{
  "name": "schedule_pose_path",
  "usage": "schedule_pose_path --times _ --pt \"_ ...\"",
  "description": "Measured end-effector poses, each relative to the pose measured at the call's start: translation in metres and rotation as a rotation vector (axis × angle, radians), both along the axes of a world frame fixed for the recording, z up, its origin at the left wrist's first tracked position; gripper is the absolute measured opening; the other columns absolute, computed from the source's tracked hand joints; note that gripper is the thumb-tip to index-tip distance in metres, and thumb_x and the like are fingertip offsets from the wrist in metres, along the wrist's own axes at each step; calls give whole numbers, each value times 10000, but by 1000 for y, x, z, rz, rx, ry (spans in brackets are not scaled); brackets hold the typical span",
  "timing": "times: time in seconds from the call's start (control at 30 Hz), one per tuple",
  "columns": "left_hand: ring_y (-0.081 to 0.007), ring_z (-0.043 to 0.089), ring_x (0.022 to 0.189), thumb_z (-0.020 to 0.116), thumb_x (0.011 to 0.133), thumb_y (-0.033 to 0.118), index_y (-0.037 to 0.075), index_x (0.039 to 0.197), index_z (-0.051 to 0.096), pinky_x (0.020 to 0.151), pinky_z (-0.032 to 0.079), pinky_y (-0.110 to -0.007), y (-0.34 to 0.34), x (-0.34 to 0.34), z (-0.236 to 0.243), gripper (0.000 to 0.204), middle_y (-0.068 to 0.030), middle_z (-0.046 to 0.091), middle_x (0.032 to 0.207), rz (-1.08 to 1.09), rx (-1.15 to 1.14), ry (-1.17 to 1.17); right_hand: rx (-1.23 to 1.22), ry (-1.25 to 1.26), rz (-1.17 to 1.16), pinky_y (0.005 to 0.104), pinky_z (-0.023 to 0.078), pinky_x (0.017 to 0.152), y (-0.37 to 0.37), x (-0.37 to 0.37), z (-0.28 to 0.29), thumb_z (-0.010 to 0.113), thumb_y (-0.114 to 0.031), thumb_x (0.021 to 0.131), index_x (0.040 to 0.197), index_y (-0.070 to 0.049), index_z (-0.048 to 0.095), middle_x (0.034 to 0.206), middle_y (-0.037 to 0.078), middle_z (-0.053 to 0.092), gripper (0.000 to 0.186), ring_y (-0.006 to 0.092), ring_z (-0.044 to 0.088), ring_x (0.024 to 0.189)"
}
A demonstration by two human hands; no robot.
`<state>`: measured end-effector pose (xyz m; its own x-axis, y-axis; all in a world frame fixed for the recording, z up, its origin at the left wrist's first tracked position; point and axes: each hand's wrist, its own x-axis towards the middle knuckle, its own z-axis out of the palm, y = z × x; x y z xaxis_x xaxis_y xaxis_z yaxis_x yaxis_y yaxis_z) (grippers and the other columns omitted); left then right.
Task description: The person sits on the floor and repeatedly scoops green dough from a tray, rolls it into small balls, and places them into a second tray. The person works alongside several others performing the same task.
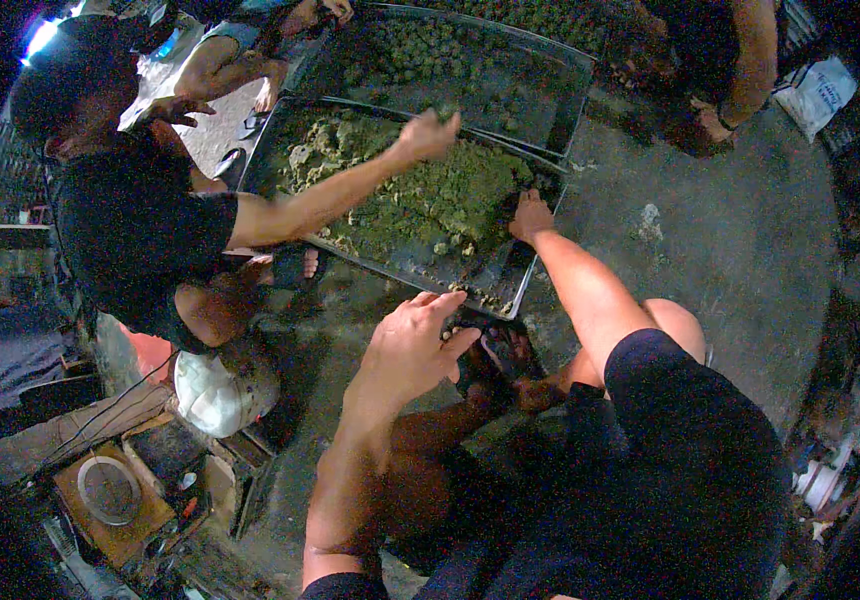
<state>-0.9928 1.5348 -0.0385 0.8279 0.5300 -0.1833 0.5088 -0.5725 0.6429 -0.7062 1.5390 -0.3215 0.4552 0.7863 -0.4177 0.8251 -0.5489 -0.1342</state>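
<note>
A shallow tray with a metal rim (375, 265) holds a heap of greenish, crumbly plant-like clumps (450, 195). At the tray's right side, my right hand (532, 216) reaches in by the edge of the heap. Its fingers are bent together, and whatever they grip is hidden. Just outside the tray's near edge, my left hand (412, 345) hangs in the air with thumb and fingers apart. No held thing shows in it. Across the heap stretches a co-worker's hand (428, 138), blurred, coming from the left.
Beyond stands a second tray (565, 75) of small green clumps. A co-worker in dark clothes (130, 230) squats at left; other people sit at the far side. A white sack (818, 95) lies at far right. A round white container (220, 390) and wooden boxes (115, 490) are at lower left.
</note>
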Motion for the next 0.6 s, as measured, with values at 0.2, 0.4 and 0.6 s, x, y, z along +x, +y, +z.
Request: schedule_pose_path --times 0.2,0.4,0.6 --pt "-371 625 990 668 866 321 47 1221 594 872 503 -417 -7 5 13 454 -183 645 1084 15 -67 84 77 -76 -93 449 459 995 15 19 -20 714 -198 715 1394 -79 393 1349 180 414 760 386 475 1208" --pt "-380 607 1039 679 853 302 43 1239 581 902 493 -425 -3 2 21 475 -193 625 1145 20 -98 149 -5 -97 107 479 469 968 20 68 -38 691 -117 743 1404 -114 375 1318 205 456 732 405 465 1222" --pt "-374 594 1075 680 853 288 28 1236 582 938 477 -417 3 4 11 473 -194 619 1174 40 -126 180 -47 -145 286 499 486 905 22 87 -51 748 -168 716 1235 -78 513 1225 172 534 577 382 538 1136"
